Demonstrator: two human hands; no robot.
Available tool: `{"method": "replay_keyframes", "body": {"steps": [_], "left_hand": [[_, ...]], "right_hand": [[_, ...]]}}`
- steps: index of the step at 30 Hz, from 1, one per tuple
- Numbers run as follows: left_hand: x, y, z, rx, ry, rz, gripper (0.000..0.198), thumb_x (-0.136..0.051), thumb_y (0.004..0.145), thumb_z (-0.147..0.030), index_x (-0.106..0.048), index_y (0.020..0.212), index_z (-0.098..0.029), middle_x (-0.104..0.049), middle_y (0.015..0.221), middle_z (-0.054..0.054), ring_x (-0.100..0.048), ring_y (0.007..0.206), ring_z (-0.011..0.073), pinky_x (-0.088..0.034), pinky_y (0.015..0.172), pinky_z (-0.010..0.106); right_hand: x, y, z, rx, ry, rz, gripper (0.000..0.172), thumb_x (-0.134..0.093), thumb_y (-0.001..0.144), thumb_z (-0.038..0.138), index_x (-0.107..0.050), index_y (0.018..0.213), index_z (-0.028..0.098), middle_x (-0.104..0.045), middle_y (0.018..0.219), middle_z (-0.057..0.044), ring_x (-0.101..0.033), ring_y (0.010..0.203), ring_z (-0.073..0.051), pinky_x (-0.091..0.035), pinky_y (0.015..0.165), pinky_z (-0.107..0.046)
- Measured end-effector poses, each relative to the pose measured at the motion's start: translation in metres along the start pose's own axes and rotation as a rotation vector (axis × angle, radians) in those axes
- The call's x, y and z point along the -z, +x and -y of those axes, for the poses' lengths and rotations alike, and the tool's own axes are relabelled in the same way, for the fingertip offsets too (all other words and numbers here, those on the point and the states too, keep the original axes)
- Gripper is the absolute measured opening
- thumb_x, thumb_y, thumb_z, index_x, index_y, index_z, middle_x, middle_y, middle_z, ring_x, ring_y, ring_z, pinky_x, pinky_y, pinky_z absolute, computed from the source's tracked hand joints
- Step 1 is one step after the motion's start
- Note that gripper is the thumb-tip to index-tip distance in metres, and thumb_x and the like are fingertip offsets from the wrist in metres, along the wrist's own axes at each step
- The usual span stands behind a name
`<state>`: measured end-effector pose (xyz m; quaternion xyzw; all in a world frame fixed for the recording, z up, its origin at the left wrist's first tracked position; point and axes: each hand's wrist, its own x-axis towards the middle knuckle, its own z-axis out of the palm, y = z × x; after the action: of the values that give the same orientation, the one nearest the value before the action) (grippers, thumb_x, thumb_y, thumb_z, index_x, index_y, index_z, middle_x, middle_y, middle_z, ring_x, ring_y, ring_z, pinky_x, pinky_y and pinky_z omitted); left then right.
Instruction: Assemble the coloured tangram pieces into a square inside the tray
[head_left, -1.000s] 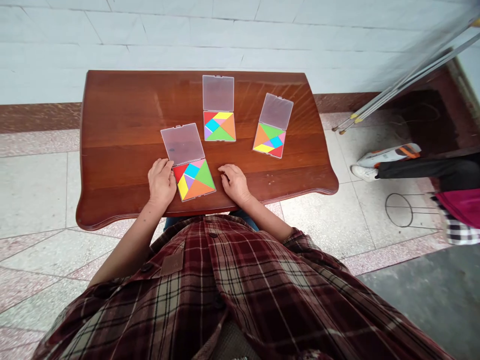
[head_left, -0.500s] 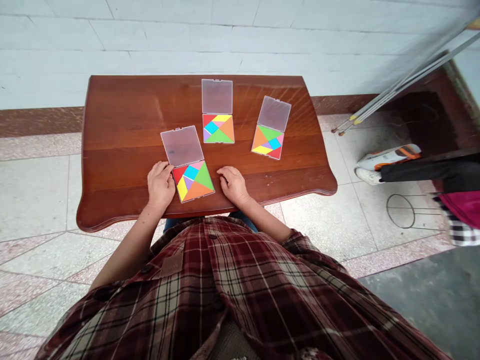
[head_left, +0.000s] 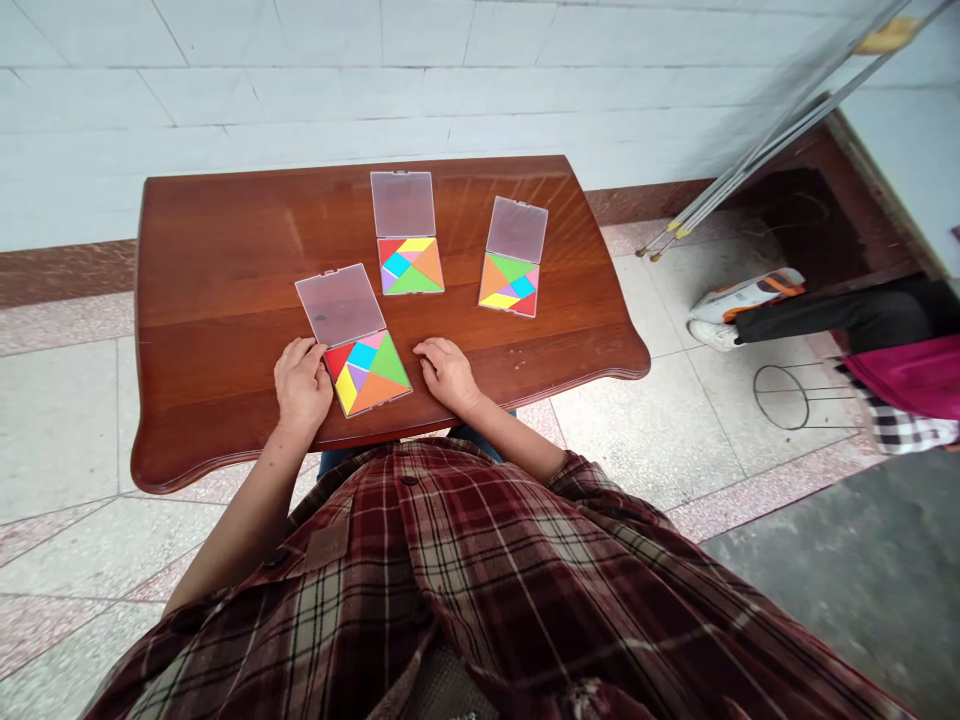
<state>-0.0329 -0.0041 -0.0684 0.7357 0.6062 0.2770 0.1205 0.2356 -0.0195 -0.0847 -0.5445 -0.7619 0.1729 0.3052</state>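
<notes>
Three tangram sets in clear hinged cases lie with their lids laid back on a brown wooden table (head_left: 225,230). The nearest tangram set (head_left: 371,372) sits tilted between my hands, its multicoloured pieces filling the square tray. My left hand (head_left: 303,392) rests at its left side, fingers loosely bent, fingertips at the case's edge by the hinge. On the bare wood to the right of that case lies my right hand (head_left: 448,373), fingers loosely extended and holding nothing. Farther back are the middle tangram set (head_left: 410,265) and the right tangram set (head_left: 509,284).
A pale tiled wall (head_left: 315,100) runs behind the table. To the right, crutches (head_left: 720,180) lean by the wall. Another person's leg (head_left: 795,315) reaches in from the right, near a shoe-like white and orange object (head_left: 750,293) and a wire ring frame (head_left: 781,397).
The camera view has turned slightly, so the table and cases appear farther left. Both hands keep about the same places beside the nearest case.
</notes>
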Motion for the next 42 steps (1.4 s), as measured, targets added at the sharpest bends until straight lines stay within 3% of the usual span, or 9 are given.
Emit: {"method": "replay_keyframes", "body": {"steps": [18, 42], "left_hand": [[0.0002, 0.001, 0.0002, 0.022, -0.03, 0.002, 0.038, -0.044, 0.08, -0.018, -0.068, 0.109, -0.017, -0.062, 0.124, 0.013, -0.05, 0.126, 0.03, -0.035, 0.115, 0.049], [0.0011, 0.0008, -0.0024, 0.022, -0.018, -0.029, 0.036, -0.043, 0.079, -0.017, -0.069, 0.103, -0.021, -0.066, 0.117, 0.009, -0.055, 0.12, 0.0275, -0.041, 0.111, 0.047]], "right_hand": [[-0.0022, 0.0003, -0.0011, 0.022, 0.024, -0.04, 0.029, -0.043, 0.087, 0.013, -0.067, 0.102, 0.019, -0.068, 0.104, -0.011, -0.06, 0.101, -0.023, -0.048, 0.096, -0.039], [-0.0033, 0.0006, -0.0052, 0.014, 0.035, -0.045, 0.027, -0.042, 0.089, 0.014, -0.066, 0.099, 0.02, -0.069, 0.103, -0.01, -0.061, 0.101, -0.022, -0.048, 0.096, -0.039]]}}
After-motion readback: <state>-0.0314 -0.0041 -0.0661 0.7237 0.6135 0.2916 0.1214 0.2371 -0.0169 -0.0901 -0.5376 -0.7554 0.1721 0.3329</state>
